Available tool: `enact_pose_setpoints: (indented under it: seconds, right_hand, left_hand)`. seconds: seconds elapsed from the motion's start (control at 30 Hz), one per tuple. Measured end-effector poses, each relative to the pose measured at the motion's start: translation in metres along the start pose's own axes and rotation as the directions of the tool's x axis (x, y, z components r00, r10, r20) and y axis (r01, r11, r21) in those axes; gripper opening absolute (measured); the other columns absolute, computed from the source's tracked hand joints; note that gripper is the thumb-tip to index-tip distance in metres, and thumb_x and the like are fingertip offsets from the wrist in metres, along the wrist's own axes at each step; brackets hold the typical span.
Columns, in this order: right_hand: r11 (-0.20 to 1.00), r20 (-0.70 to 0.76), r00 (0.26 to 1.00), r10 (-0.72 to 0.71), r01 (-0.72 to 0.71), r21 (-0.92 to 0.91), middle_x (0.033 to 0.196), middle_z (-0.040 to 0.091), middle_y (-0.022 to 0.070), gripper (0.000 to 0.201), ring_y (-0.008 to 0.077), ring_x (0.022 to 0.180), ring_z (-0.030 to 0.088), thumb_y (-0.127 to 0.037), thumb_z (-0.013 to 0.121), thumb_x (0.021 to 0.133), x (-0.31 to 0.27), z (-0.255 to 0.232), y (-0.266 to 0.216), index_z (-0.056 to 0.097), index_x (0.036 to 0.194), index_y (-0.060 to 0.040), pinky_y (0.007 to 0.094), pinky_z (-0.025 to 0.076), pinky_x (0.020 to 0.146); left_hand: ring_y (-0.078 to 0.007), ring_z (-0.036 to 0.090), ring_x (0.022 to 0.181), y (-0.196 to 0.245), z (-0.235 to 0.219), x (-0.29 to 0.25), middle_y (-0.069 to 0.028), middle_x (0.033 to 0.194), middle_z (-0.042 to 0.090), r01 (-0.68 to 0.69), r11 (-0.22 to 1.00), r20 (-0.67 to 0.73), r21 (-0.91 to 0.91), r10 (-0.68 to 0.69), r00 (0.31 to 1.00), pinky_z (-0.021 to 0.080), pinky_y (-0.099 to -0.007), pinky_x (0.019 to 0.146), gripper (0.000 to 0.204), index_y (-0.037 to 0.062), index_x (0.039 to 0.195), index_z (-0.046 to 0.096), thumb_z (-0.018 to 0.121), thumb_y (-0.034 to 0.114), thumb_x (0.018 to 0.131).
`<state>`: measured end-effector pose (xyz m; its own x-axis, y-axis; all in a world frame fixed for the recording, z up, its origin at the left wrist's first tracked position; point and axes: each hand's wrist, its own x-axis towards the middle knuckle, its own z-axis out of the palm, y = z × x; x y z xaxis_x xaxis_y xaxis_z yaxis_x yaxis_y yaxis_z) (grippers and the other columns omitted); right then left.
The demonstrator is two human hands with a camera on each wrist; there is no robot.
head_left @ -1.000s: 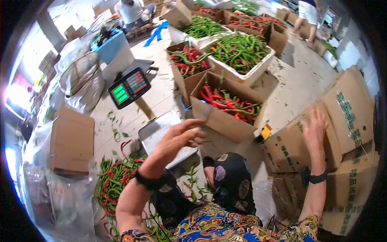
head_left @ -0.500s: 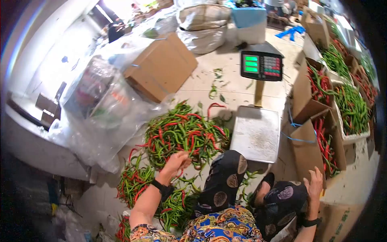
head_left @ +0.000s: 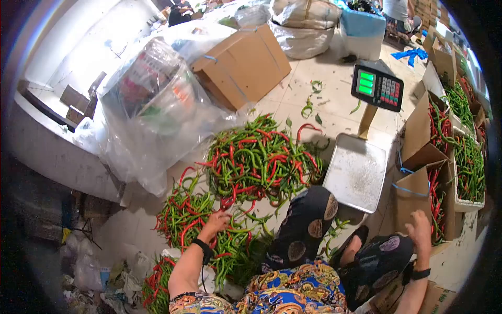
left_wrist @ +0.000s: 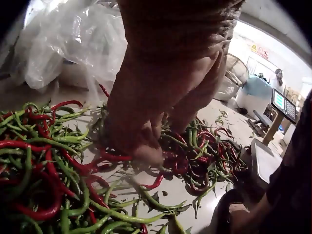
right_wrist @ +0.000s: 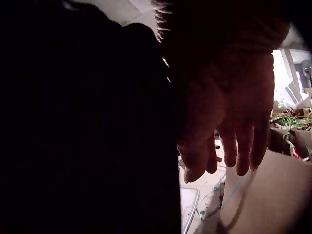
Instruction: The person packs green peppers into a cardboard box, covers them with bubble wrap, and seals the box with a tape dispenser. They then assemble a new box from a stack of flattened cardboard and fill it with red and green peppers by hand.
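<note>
Piles of red and green chili peppers [head_left: 256, 157] lie on the floor at the person's left. Over the nearer pile [head_left: 185, 212] is the left hand [head_left: 217, 222]; in the left wrist view that hand [left_wrist: 156, 102] hangs above the peppers [left_wrist: 63, 180] with fingers bent downward, and whether it touches any is unclear. The right hand [head_left: 419, 229] is held beside the right knee, near an open carton [head_left: 413, 191] of red peppers. In the right wrist view the right hand [right_wrist: 229, 117] has its fingers hanging loosely, with nothing in them.
A scale with a metal platform [head_left: 355, 172] and lit display [head_left: 377, 88] stands ahead of the knees. Plastic bags [head_left: 151, 115] and a closed carton [head_left: 243, 68] are at the left. White foam boxes [head_left: 468, 204] of peppers line the right side. Another person [head_left: 400, 15] is at the back.
The head view has swung left toward the pepper piles. The left hand has moved from near the scale down to the nearer pile. The right hand has moved off the flattened cartons to beside the knee.
</note>
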<state>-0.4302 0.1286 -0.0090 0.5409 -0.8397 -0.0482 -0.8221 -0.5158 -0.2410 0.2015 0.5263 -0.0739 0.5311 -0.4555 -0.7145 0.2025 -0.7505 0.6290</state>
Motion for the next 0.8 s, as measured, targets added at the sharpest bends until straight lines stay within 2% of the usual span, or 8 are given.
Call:
enact_pose_setpoints:
  seconds: [0.1, 0.27, 0.37, 0.4, 0.47, 0.6, 0.73, 0.8]
  right_hand:
    - [0.996, -0.033, 0.998, -0.062, 0.063, 0.057, 0.111, 0.057, 0.0209, 0.043, 0.0418, 0.106, 0.054, -0.004, 0.073, 0.071, 0.026, -0.043, -0.036, 0.055, 0.110, -0.0011, 0.0461, 0.045, 0.090]
    - [0.978, 0.135, 0.972, -0.195, 0.202, -0.043, 0.108, 0.059, 0.0200, 0.039, 0.0410, 0.103, 0.056, -0.007, 0.071, 0.076, 0.073, -0.076, -0.088, 0.056, 0.112, -0.0022, 0.0459, 0.046, 0.087]
    - [0.951, 0.182, 0.935, -0.304, 0.307, 0.012, 0.104, 0.061, 0.0198, 0.038, 0.0401, 0.101, 0.058, -0.009, 0.072, 0.076, 0.105, -0.086, -0.128, 0.057, 0.111, -0.0031, 0.0459, 0.047, 0.086]
    - [0.951, 0.188, 0.934, -0.304, 0.308, 0.006, 0.104, 0.061, 0.0198, 0.038, 0.0401, 0.101, 0.058, -0.009, 0.072, 0.076, 0.116, -0.087, -0.147, 0.057, 0.111, -0.0031, 0.0459, 0.047, 0.086]
    - [0.941, 0.212, 0.917, -0.339, 0.333, 0.063, 0.106, 0.064, 0.0183, 0.038, 0.0390, 0.103, 0.059, -0.010, 0.072, 0.076, 0.137, -0.079, -0.184, 0.061, 0.112, -0.0035, 0.0449, 0.047, 0.089]
    - [0.894, 0.273, 0.851, -0.449, 0.434, 0.117, 0.105, 0.064, 0.0184, 0.040, 0.0383, 0.099, 0.063, -0.021, 0.072, 0.081, 0.170, 0.007, -0.222, 0.061, 0.116, -0.0063, 0.0452, 0.052, 0.084]
    - [0.895, 0.574, 0.701, -0.424, 0.420, 0.148, 0.099, 0.065, 0.0180, 0.044, 0.0390, 0.096, 0.062, -0.028, 0.074, 0.079, 0.189, 0.100, -0.244, 0.061, 0.117, -0.0101, 0.0468, 0.051, 0.082]
    - [0.882, 0.591, 0.670, -0.450, 0.437, 0.176, 0.102, 0.066, 0.0188, 0.045, 0.0390, 0.096, 0.063, -0.033, 0.071, 0.080, 0.195, 0.136, -0.246, 0.061, 0.117, -0.0102, 0.0477, 0.051, 0.082]
  left_hand:
    - [-0.0155, 0.060, 0.069, -0.019, -0.015, -0.006, -0.0115, 0.090, 0.064, -0.040, 0.998, -0.079, -0.054, 0.036, 0.996, 0.049, -0.0309, 0.058, 0.037, -0.0049, 0.128, 0.052, 0.058, 0.015, 0.097]
    - [-0.0193, 0.064, 0.085, -0.048, -0.036, -0.005, -0.0143, 0.106, 0.064, 0.035, 0.986, -0.060, -0.164, -0.045, 0.997, 0.053, -0.0363, 0.068, 0.051, 0.0008, 0.142, 0.045, 0.058, 0.023, 0.098]
    - [-0.0195, 0.064, 0.087, -0.030, -0.034, -0.001, -0.0135, 0.108, 0.063, 0.057, 0.985, -0.101, -0.160, -0.074, 0.992, 0.054, -0.0353, 0.070, 0.046, 0.0007, 0.138, 0.048, 0.057, 0.023, 0.099]
    - [-0.0197, 0.065, 0.084, -0.043, -0.047, 0.023, -0.0125, 0.103, 0.065, 0.024, 0.981, 0.000, -0.194, -0.025, 1.000, 0.055, -0.0339, 0.069, 0.041, -0.0002, 0.132, 0.052, 0.059, 0.021, 0.097]
    - [-0.0177, 0.064, 0.078, -0.011, -0.038, 0.026, -0.0109, 0.097, 0.065, -0.012, 0.978, -0.050, -0.207, 0.002, 0.999, 0.052, -0.0310, 0.065, 0.042, -0.0010, 0.132, 0.052, 0.059, 0.018, 0.096]
    - [-0.0148, 0.063, 0.073, 0.049, -0.045, 0.071, -0.0079, 0.089, 0.066, -0.142, 0.980, -0.063, -0.141, 0.134, 0.989, 0.051, -0.0268, 0.064, 0.041, -0.0001, 0.130, 0.053, 0.060, 0.015, 0.092]
    - [-0.0145, 0.064, 0.074, 0.110, -0.054, 0.107, -0.0090, 0.088, 0.066, -0.246, 0.969, -0.085, -0.039, 0.242, 0.967, 0.052, -0.0298, 0.062, 0.039, -0.0044, 0.121, 0.057, 0.063, 0.016, 0.088]
    - [-0.0146, 0.064, 0.075, 0.146, -0.064, 0.128, -0.0086, 0.089, 0.067, -0.239, 0.971, -0.103, 0.020, 0.240, 0.965, 0.052, -0.0292, 0.062, 0.040, -0.0038, 0.120, 0.059, 0.063, 0.017, 0.086]
